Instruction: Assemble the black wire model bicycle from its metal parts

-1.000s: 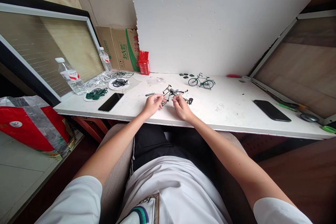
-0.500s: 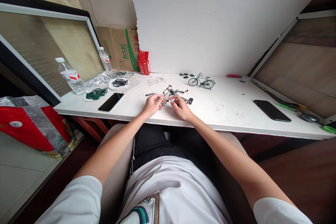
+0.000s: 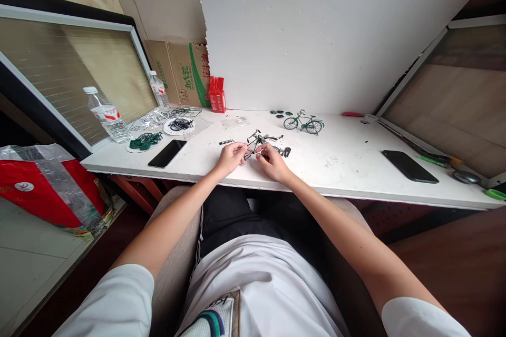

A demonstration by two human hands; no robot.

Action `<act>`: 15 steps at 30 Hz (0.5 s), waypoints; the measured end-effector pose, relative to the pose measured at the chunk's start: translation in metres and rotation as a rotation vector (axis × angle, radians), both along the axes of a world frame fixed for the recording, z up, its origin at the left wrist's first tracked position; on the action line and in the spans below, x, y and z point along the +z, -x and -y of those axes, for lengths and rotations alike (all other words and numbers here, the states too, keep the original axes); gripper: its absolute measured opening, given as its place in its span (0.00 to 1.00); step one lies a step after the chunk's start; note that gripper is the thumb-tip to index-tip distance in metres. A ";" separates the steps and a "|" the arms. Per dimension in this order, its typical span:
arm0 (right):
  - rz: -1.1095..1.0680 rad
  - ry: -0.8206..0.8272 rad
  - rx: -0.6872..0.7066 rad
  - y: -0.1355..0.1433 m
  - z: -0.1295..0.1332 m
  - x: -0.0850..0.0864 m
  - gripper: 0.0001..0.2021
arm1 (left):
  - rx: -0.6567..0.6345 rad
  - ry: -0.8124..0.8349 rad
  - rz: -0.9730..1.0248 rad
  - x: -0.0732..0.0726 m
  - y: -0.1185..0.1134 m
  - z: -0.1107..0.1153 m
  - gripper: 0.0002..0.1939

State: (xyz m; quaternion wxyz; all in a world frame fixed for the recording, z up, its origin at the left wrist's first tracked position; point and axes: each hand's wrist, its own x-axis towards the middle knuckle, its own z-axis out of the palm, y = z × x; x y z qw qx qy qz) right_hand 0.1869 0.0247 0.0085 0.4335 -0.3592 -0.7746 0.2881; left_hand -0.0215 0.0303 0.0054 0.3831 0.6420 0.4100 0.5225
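Note:
Between my hands, over the white table (image 3: pixel 348 163), is a dark model bicycle frame (image 3: pixel 253 144) with thin tubes. My left hand (image 3: pixel 232 158) pinches its left side between thumb and fingers. My right hand (image 3: pixel 273 162) is closed at its right side, fingertips against the frame; my fingers hide part of it. Just beyond my right hand lie small black bicycle parts (image 3: pixel 286 152), among them what looks like a wheel. Farther back stands a green model bicycle (image 3: pixel 303 123), upright on the table.
A black phone (image 3: pixel 167 153) lies left, near plates of green parts (image 3: pixel 144 141) and dark parts (image 3: pixel 181 125). Water bottles (image 3: pixel 107 115) and a red box (image 3: pixel 217 96) stand behind. On the right are another phone (image 3: pixel 410 166) and a mouse (image 3: pixel 466 177). A white board (image 3: pixel 316 42) leans behind.
The frame between my hands has tilted slightly, its upper end shifting a little to the right. My right fingers have shifted slightly; both hands stay in nearly the same place.

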 end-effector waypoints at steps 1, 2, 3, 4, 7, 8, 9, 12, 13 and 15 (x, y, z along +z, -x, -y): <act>0.005 -0.003 0.001 0.000 0.000 0.000 0.11 | -0.004 0.001 -0.001 0.000 0.000 0.000 0.23; 0.011 -0.004 0.001 0.000 0.000 0.001 0.12 | -0.007 0.002 -0.003 -0.001 0.000 0.000 0.23; 0.016 -0.004 0.002 0.000 0.001 0.001 0.13 | -0.009 0.002 -0.003 -0.001 0.000 -0.001 0.23; 0.019 -0.005 0.002 0.000 0.001 0.001 0.13 | -0.010 0.000 -0.002 -0.001 0.000 -0.001 0.23; 0.018 -0.012 0.003 0.000 0.001 0.002 0.14 | -0.016 -0.010 -0.002 -0.002 0.000 -0.001 0.24; 0.018 -0.012 0.003 0.000 0.001 0.002 0.14 | -0.018 -0.013 -0.003 -0.003 0.000 -0.002 0.24; 0.022 -0.011 0.004 0.000 0.001 0.001 0.14 | -0.019 -0.014 -0.004 -0.003 0.000 -0.002 0.24; 0.035 -0.004 0.005 0.000 0.001 0.001 0.13 | -0.021 -0.013 -0.010 -0.003 0.000 -0.002 0.24; 0.040 -0.004 0.004 0.000 0.001 0.001 0.12 | -0.023 -0.014 -0.012 -0.004 0.000 -0.002 0.24; 0.052 -0.007 0.000 0.000 0.001 0.001 0.12 | -0.024 -0.016 -0.015 -0.004 0.000 -0.003 0.23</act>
